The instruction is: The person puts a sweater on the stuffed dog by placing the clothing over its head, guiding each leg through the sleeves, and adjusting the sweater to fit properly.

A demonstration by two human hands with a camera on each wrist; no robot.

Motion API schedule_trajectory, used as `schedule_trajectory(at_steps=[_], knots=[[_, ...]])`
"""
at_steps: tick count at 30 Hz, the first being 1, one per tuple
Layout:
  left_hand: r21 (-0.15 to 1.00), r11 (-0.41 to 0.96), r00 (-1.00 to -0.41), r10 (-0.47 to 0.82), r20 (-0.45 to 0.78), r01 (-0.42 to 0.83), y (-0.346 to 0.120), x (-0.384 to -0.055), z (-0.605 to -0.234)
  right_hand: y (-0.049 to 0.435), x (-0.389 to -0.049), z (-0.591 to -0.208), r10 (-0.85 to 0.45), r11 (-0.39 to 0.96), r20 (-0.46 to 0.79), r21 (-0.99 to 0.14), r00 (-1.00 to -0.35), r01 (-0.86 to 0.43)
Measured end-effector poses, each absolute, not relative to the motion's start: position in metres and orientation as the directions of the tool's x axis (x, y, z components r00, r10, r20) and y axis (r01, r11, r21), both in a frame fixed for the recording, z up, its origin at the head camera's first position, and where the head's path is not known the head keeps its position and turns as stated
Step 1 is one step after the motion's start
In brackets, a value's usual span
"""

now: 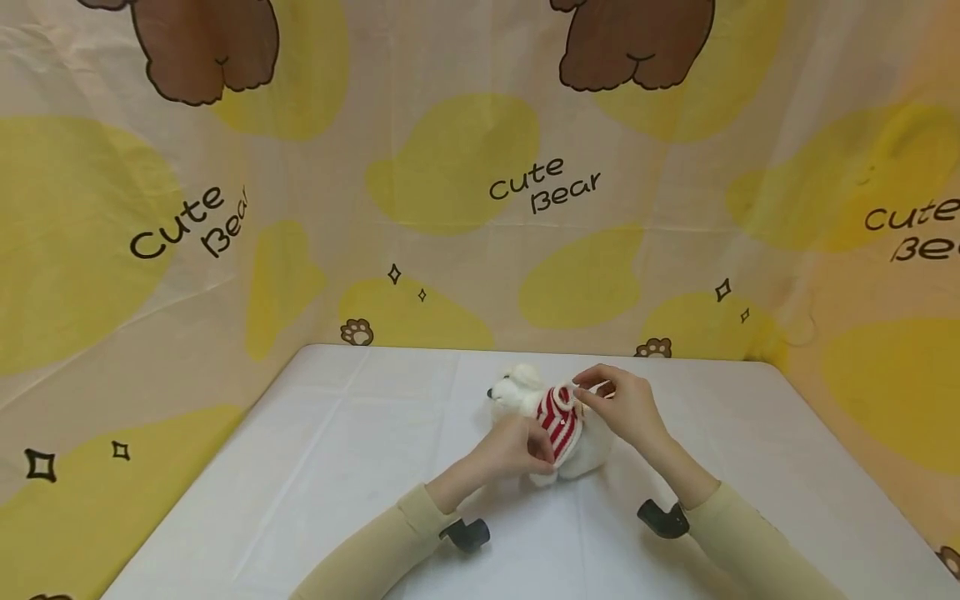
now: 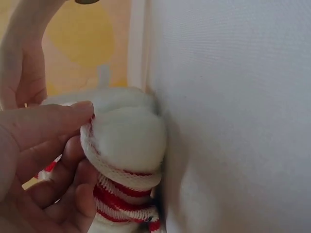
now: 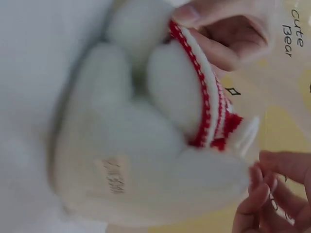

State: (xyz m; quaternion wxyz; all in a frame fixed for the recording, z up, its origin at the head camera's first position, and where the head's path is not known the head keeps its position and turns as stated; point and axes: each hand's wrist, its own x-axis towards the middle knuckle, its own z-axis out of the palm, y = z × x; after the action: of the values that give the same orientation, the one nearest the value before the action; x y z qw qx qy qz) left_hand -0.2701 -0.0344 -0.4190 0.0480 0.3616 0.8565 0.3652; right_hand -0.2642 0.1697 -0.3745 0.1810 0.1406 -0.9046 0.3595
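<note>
A white plush animal (image 1: 592, 446) with a dark nose lies on the table, its head toward the left in the head view. Around its body is a red-and-white striped knitted sweater (image 1: 558, 421), its hem rolled in the left wrist view (image 2: 121, 177). My left hand (image 1: 513, 446) pinches the sweater's hem between thumb and fingers on the near side. Higher up, across the toy's back, my right hand (image 1: 618, 404) pinches the sweater's edge with thumb and fingertips. A small pale label (image 3: 114, 174) shows on the toy's white fur in the right wrist view.
The white-covered table (image 1: 337, 467) spreads around the toy. Patterned cloth (image 1: 450, 250) with bear prints and lettering hangs behind and on both sides. A black wrist mount (image 1: 467, 535) sits on the left sleeve, another (image 1: 663, 518) on the right.
</note>
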Motion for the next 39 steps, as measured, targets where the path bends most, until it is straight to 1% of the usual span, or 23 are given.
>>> schedule_trajectory(at_steps=[3,6,9,12,16,20,25,30,39], knots=[[0.7,0.449,-0.751,0.633,0.189,0.555,-0.038,-0.271,-0.418,0.168,-0.27,-0.367,-0.215,0.694,0.371,-0.593,-0.903,-0.408],[0.738,0.433,-0.784,0.586,0.206,0.518,-0.04,-0.273,-0.418,0.167,-0.275,-0.364,-0.275,0.705,0.269,-0.597,-0.923,-0.384],[0.766,0.428,-0.827,0.512,0.232,0.48,-0.041,-0.275,-0.418,0.167,-0.279,-0.363,-0.281,0.727,0.195,-0.596,-0.94,-0.341],[0.796,0.422,-0.875,0.407,0.261,0.434,-0.04,-0.276,-0.418,0.166,-0.281,-0.362,-0.27,0.751,0.146,-0.587,-0.952,-0.303],[0.814,0.433,-0.91,0.324,0.261,0.387,-0.036,-0.274,-0.419,0.164,-0.283,-0.36,-0.269,0.778,0.098,-0.565,-0.958,-0.276],[0.805,0.483,-0.93,0.292,0.222,0.344,-0.032,-0.27,-0.417,0.163,-0.284,-0.358,-0.278,0.8,0.054,-0.539,-0.959,-0.262],[0.785,0.524,-0.94,0.262,0.22,0.33,-0.03,-0.267,-0.413,0.162,-0.286,-0.355,-0.28,0.82,0.03,-0.513,-0.959,-0.255],[0.822,0.482,-0.947,0.25,0.203,0.303,-0.027,-0.268,-0.416,0.165,-0.289,-0.357,-0.282,0.826,0.014,-0.505,-0.959,-0.25],[0.871,0.406,-0.955,0.216,0.205,0.279,-0.023,-0.265,-0.422,0.165,-0.293,-0.36,-0.339,0.822,-0.072,-0.507,-0.938,-0.258]])
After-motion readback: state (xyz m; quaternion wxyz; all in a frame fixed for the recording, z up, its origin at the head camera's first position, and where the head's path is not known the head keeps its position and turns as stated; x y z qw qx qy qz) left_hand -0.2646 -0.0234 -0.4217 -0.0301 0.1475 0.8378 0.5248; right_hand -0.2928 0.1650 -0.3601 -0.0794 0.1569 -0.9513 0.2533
